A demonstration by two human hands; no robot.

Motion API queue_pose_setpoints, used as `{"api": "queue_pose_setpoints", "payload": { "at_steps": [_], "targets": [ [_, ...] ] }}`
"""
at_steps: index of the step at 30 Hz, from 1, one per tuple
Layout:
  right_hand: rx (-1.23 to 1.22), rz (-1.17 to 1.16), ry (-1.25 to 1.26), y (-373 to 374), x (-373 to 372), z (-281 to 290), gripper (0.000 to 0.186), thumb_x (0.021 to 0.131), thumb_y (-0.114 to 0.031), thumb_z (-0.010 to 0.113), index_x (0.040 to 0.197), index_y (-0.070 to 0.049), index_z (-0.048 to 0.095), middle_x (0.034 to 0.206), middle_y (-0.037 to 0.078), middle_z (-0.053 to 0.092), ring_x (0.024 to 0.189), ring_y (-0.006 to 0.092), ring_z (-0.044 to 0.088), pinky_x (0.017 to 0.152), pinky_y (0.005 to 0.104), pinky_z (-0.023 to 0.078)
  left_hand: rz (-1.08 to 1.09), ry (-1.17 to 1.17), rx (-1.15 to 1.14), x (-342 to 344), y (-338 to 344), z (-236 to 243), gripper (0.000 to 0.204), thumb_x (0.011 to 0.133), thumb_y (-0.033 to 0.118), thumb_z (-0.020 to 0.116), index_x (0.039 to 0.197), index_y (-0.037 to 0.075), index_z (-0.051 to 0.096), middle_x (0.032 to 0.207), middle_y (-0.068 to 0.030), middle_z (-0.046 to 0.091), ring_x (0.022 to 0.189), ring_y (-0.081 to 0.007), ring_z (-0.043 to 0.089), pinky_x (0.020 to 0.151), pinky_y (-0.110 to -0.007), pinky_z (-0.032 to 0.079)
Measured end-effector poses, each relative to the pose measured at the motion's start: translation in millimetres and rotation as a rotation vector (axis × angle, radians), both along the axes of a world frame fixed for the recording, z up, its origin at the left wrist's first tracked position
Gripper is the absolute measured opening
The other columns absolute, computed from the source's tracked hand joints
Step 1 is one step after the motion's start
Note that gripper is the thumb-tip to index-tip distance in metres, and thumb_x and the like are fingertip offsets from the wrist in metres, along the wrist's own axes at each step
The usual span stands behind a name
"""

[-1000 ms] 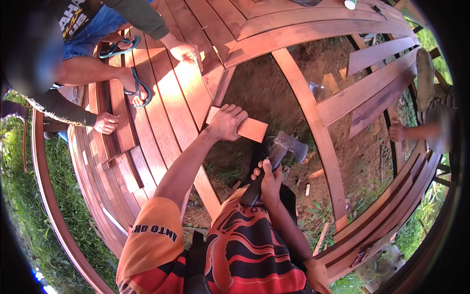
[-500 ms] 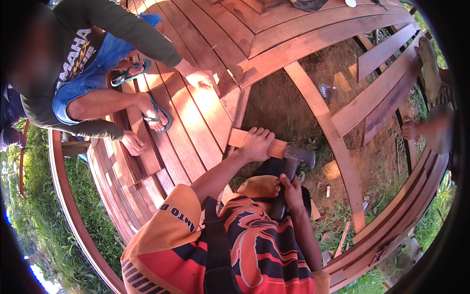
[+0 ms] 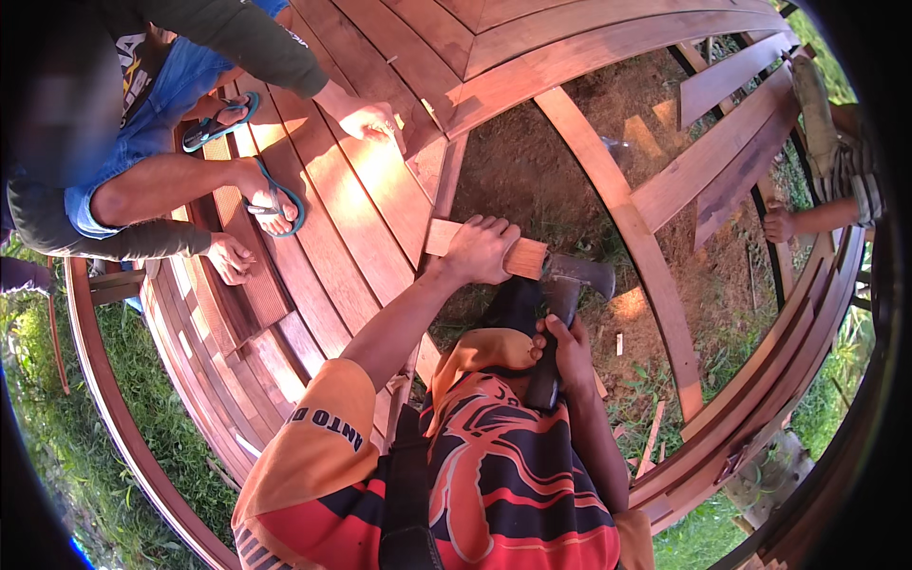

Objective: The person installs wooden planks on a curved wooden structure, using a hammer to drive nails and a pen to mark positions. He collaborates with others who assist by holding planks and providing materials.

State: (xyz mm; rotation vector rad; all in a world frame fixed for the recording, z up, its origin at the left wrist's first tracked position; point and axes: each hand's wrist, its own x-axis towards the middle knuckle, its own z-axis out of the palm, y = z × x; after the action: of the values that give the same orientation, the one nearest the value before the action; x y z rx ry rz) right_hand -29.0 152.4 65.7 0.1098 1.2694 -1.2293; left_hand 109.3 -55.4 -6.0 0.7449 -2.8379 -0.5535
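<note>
My left hand point(image 3: 482, 249) is wrapped over a short wooden block point(image 3: 526, 257), which lies against the angled edge of the deck. In my right hand point(image 3: 564, 350) is a hatchet point(image 3: 562, 302) with a dark handle, held close to my body. Its flared metal blade points right, and its blunt back sits at the block's right end; whether they touch I cannot tell. Part of the block is hidden under my left fingers.
Deck boards point(image 3: 342, 176) spread to the left and far side. A joist point(image 3: 622, 204) crosses the open earth gap, with loose planks point(image 3: 712, 157) beyond it. One co-worker's hand point(image 3: 369, 121) rests on the deck; another's hand point(image 3: 779, 224) shows at right.
The whole view has shifted, so the scene sits further up and left. My grips on the block and hatchet look the same. More of the right co-worker's forearm shows.
</note>
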Motion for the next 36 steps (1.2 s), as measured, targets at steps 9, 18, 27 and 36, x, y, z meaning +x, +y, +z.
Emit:
{"api": "queue_pose_setpoints", "payload": {
  "at_steps": [9,18,27,36],
  "targets": [
    [-0.023,0.021,-0.038,-3,10,-4,0.018,0.100,-0.013,0.059,0.107,-0.006,0.044,0.088,0.008,0.057,0.065,0.0158,0.058,0.053,0.0340,0.052,-0.001,0.012,0.020,0,1,1,0.052,0.058,0.027,0.085,0.098,0.007,0.058,0.098,-0.0128,0.065,0.099,-0.0324,0.066,0.087,-0.043,0.050],
    [0.125,-0.216,0.496,30,-80,36,0.016,0.102,-0.019,0.059,0.100,-0.003,0.063,0.073,0.004,0.061,0.061,0.0135,0.060,0.054,0.0272,0.049,0.002,-0.005,0.005,0,-1,-4,0.056,0.058,0.028,0.086,0.102,0.007,0.057,0.098,-0.0133,0.065,0.098,-0.0327,0.066,0.086,-0.044,0.051],
    [0.009,-0.767,0.884,43,-73,17,0.016,0.101,-0.020,0.056,0.092,-0.007,0.053,0.086,0.007,0.057,0.075,0.0153,0.056,0.070,0.0296,0.049,-0.031,0.070,0.031,-2,-2,0,0.057,0.058,0.031,0.087,0.101,0.007,0.057,0.097,-0.0137,0.064,0.097,-0.0331,0.066,0.085,-0.044,0.051],
    [0.014,-0.288,-0.106,23,2,7,0.019,0.102,-0.015,0.057,0.117,-0.004,0.050,0.086,0.006,0.054,0.065,0.0114,0.052,0.052,0.0288,0.048,-0.041,-0.006,0.051,4,2,1,0.059,0.061,0.035,0.084,0.105,0.006,0.059,0.099,-0.0147,0.065,0.100,-0.0328,0.066,0.090,-0.045,0.051]
  ]
}}
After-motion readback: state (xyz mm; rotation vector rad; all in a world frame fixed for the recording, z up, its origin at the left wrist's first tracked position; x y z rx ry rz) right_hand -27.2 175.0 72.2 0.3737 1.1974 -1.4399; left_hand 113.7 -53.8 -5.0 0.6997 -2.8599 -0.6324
